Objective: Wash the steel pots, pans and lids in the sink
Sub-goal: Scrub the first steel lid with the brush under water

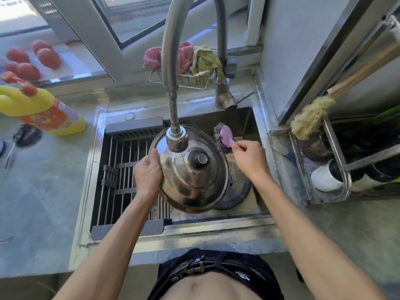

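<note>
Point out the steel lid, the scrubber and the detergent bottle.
steel lid [190, 180]: head view, on its domed top beside the knob.
scrubber [226, 135]: head view, on its pink handle.
detergent bottle [43, 109]: head view, on its yellow body.

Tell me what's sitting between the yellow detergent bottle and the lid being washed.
In the head view, between the yellow detergent bottle and the steel lid lie bare countertop, then the sink's rim and the slatted rack over its left half.
</note>
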A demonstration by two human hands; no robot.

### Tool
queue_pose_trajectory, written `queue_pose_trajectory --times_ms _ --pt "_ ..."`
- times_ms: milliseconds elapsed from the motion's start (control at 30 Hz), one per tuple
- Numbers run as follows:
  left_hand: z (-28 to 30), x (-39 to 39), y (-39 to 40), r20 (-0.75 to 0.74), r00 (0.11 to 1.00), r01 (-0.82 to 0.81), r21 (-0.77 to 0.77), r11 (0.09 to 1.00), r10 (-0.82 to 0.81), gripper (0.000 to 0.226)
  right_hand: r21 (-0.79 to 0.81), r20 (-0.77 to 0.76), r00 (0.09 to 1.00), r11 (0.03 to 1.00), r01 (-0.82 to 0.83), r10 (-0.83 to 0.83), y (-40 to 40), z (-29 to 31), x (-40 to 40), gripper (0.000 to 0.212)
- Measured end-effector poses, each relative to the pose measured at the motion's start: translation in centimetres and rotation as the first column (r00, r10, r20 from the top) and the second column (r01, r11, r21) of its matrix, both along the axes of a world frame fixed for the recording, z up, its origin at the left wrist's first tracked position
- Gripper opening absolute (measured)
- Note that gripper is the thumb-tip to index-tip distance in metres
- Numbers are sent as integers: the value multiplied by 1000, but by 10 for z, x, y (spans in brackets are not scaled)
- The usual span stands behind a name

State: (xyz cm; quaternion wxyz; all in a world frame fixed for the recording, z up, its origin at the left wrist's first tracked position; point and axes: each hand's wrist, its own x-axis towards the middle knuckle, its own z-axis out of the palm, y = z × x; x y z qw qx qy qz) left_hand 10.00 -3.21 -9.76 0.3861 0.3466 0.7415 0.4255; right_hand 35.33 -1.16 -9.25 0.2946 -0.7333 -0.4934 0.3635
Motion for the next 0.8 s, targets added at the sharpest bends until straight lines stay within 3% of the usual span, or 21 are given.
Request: queue_pose_trajectory --times_ms 100,167,267,400,600,733,800 --pt "18 3 7 -140 961 250 78 965 -237 47 -143 -203 972 986 90 -118 2 2 4 44" --pt "29 11 10 -288 884 407 88 909 -368 50 -241 -403 884 959 147 -236 1 4 -1 29" --pt "33 20 8 -344 851 459 118 881 -397 44 -356 -542 758 916 185 -363 0 12 -7 18" --pt "37 24 -2 -316 881 401 107 910 -351 45 -439 -564 699 876 199 -441 -8 17 -8 32" --pt "28 28 -14 -172 962 214 -15 977 -214 46 -466 -584 641 852 238 -498 -17 15 0 22" --pt "4 22 -1 45 999 -10 -116 993 15 40 -440 -572 664 863 247 -482 -22 18 7 13" --pt "-7 15 4 195 965 -138 -192 972 176 32 -403 -549 694 875 269 -466 -23 17 12 13"
